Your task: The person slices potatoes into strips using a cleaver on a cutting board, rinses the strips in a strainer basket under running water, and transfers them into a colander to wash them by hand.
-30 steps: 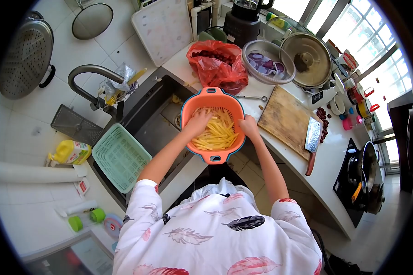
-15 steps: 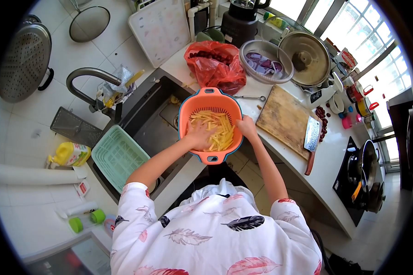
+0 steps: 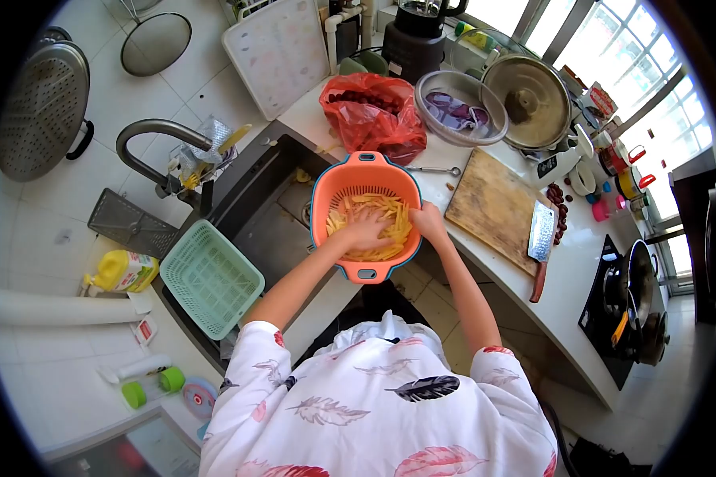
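An orange colander [image 3: 366, 172] with a blue-edged outer bowl is held over the sink's front edge, in the middle of the head view. Inside lie many pale yellow potato strips [image 3: 394, 208]. My left hand [image 3: 364, 231] rests on the strips with its fingers spread, the fingertips partly among them. At the colander's right side, my right hand [image 3: 429, 225] grips the rim, its fingers partly hidden behind the wall.
Left of the colander is the dark sink [image 3: 254, 219] with a green basket [image 3: 212, 278] and a curved faucet [image 3: 163, 127]. On the right, a cleaver [image 3: 541, 234] lies on a wooden cutting board [image 3: 489, 195]. A red bag [image 3: 374, 119] sits behind.
My left hand has moved right and slightly up across the potato strips, shifting them. My right hand stays on the colander's rim.
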Motion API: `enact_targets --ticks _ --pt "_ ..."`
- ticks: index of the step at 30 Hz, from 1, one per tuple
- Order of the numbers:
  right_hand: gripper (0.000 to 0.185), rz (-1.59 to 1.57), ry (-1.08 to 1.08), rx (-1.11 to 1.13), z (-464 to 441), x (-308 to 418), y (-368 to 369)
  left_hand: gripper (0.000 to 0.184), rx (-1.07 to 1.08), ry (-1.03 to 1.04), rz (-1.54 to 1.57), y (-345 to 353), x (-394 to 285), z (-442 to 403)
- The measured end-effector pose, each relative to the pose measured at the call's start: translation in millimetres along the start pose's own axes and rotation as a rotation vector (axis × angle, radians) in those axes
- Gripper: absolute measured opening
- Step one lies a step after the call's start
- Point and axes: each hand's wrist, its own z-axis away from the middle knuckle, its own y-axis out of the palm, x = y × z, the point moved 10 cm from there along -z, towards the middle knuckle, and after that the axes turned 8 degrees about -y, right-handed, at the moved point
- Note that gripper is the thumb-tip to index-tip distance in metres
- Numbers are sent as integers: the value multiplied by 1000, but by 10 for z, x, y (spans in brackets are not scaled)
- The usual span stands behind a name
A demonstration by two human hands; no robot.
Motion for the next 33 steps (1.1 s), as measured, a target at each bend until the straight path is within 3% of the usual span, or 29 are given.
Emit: enact_targets --ticks 5,9,11,13,16,19,23,25,33 --pt "31 -47 11 44 5 -28 19 81 22 14 -112 5 143 204" --pt "23 -82 10 17 -1 -19 4 87 111 -39 -45 -100 319 241" --pt "22 -60 7 5 -25 -54 19 84 -108 103 -68 -290 288 210" --pt "22 -39 7 -11 -17 -37 -5 78 -146 98 -40 -306 366 75" --pt "30 -39 31 33 19 -18 17 69 -186 -224 6 -376 553 -107" --pt "32 -23 -1 15 22 -11 7 82 -211 -312 201 -256 461 -231" --pt "33 24 -31 -13 -5 -29 -7 92 -256 -333 188 -110 181 -285" --pt "33 29 -45 -17 1 0 -11 95 -169 -268 98 -22 11 -226" --pt "34 21 -29 17 36 40 -21 68 -214 -96 -139 53 131 49"
